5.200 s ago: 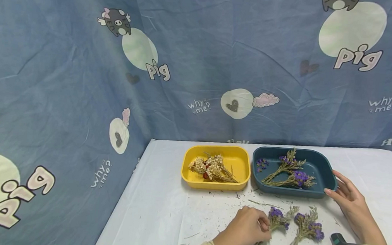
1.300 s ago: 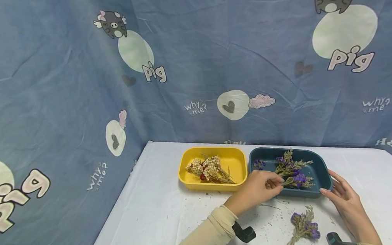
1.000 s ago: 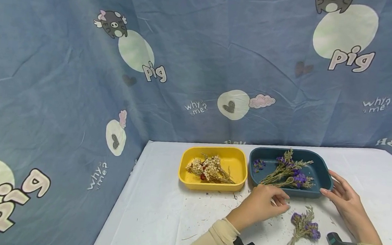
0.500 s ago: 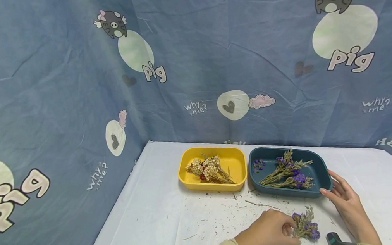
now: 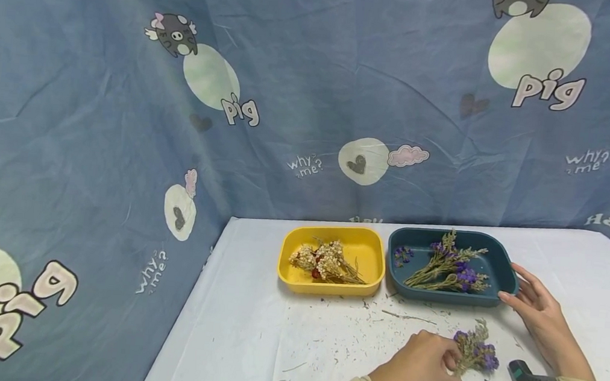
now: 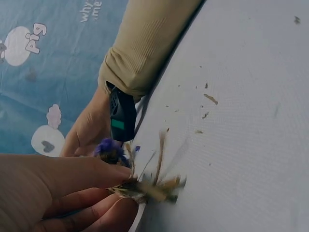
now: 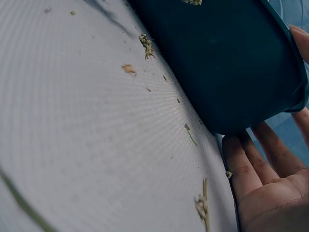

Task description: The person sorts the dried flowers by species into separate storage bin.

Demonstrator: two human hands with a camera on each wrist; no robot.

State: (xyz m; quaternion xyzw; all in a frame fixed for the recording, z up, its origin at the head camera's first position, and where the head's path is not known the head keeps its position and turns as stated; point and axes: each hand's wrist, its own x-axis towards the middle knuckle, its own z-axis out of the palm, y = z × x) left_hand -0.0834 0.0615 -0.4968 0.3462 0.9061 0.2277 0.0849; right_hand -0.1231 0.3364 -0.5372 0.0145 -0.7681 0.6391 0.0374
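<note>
A bunch of dried purple flowers [image 5: 478, 351] lies on the white table at the front right. My left hand [image 5: 420, 370] pinches its stems between thumb and fingers; the left wrist view shows the stem ends [image 6: 164, 188] sticking out past the fingertips, blurred. With my right hand [image 5: 546, 320] I hold the right end of the dark teal tray [image 5: 491, 300], thumb at the front corner and fingers against the side. Inside that tray lie more purple flower bunches [image 5: 445, 266], overlapping, with a small loose purple cluster [image 5: 403, 255] at the left.
Left of the teal tray stands a yellow tray [image 5: 286, 276] with dried cream and red flowers [image 5: 326, 259]. A thin loose stem [image 5: 408, 317] and scattered plant bits lie in front of the trays. A patterned blue cloth [image 5: 292, 92] hangs behind the table.
Another purple bunch went from the table into the teal tray. My left hand then came back toward me and took hold of the bunch on the table. The right hand stayed at the tray.
</note>
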